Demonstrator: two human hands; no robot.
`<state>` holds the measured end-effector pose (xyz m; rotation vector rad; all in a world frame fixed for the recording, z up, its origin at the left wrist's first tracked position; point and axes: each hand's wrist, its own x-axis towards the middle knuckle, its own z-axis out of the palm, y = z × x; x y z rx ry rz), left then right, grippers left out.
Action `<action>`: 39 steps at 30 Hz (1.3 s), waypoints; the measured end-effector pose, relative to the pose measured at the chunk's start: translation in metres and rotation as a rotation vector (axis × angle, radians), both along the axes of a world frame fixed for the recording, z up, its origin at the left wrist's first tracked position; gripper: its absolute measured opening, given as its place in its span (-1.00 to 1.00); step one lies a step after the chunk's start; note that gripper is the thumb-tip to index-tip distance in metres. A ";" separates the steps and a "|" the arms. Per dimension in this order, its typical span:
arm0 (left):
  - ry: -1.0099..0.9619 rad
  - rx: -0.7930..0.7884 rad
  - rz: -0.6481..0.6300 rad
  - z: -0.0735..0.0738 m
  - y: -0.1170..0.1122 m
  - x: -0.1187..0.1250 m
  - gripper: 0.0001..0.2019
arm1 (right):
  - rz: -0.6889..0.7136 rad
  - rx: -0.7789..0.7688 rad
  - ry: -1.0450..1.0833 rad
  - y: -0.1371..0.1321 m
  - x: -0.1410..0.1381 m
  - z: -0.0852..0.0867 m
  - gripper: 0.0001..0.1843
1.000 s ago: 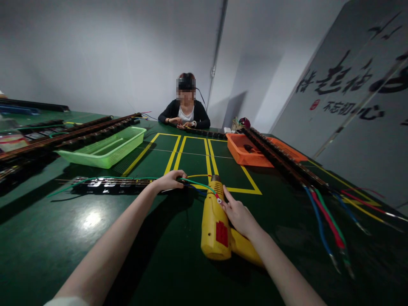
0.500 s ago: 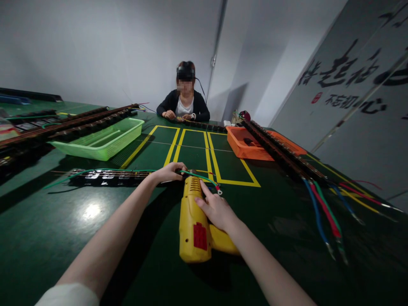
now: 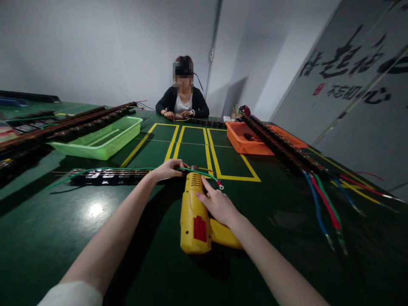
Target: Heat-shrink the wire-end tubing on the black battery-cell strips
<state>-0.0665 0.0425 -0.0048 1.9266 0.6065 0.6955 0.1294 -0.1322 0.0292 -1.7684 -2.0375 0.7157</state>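
A yellow heat gun with vents and a red label lies on its side in front of me, its nozzle pointing away and its handle off to the right. My right hand is on it, thumb and forefinger along the body, the other fingers mostly hidden. Just left of the nozzle, my left hand pinches a green wire, which ends in a ring terminal with a red sleeve. Behind that hand a black segmented strip with copper-coloured rods stretches left along the table; the fingertips are partly hidden.
A green basket stands left beside long dark strips. An orange basket is at the right, with more strips across it and coloured leads hanging forward. Across the table, a person handles another strip.
The heat gun and both hands hold nearly the same pose, and the nozzle shows slightly more beyond the wire. The whole view has shifted a little.
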 end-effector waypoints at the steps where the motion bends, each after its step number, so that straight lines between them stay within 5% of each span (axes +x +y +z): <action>1: -0.010 -0.026 -0.003 0.000 0.000 0.000 -0.75 | -0.019 -0.001 0.004 -0.001 0.005 0.000 -0.29; 8: -0.083 -0.004 0.187 -0.008 -0.002 0.007 -0.65 | -0.175 -0.005 0.015 -0.003 0.037 0.000 -0.40; 14: -0.110 0.049 0.239 -0.015 0.000 0.009 -0.62 | -0.243 -0.010 -0.017 -0.005 0.036 0.001 -0.38; 30: -0.215 0.114 0.339 -0.018 0.004 0.010 -0.63 | -0.002 0.072 -0.030 0.005 -0.032 -0.004 -0.32; 39: -0.128 0.152 0.327 -0.018 0.001 0.009 -0.63 | -0.046 0.041 0.023 -0.003 -0.010 -0.001 -0.31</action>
